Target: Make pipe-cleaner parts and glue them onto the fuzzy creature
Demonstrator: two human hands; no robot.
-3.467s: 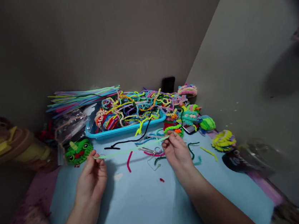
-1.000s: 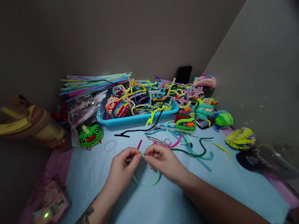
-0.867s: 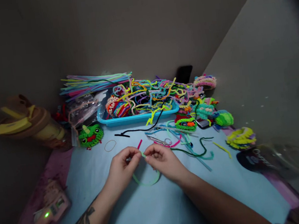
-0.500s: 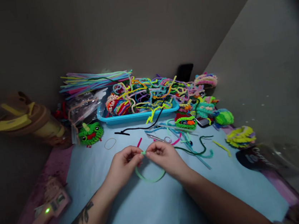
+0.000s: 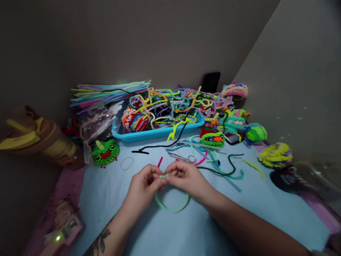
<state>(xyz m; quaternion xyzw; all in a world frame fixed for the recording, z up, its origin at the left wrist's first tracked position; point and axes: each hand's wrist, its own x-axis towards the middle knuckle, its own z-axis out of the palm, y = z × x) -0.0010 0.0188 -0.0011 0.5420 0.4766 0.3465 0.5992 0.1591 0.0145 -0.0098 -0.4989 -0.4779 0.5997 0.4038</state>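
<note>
A light green pipe cleaner [image 5: 174, 211] hangs in a loop below my two hands, above the blue table cover. My left hand [image 5: 146, 188] pinches one part of it between thumb and fingers. Close beside it, my right hand [image 5: 187, 180] pinches the pipe cleaner too, the fingertips of both hands nearly touching. A small bit of green shows between the fingertips; the exact join is hidden. Just behind my hands lie a pink pipe cleaner piece [image 5: 160, 162] and a pair of scissors [image 5: 180, 157].
A blue tray [image 5: 159, 134] heaped with colourful pipe cleaners stands at the back. A green pipe-cleaner figure [image 5: 105, 152] sits left of it. Several finished pieces line the right, near a coffee cup [image 5: 290, 180]. A lidded tumbler [image 5: 55, 145] and a pink device [image 5: 60, 239] are at left.
The fingertips have shifted slightly along the pipe cleaner, and a bit more green shows between them. The loop hangs a little lower. The whole view has moved slightly.
</note>
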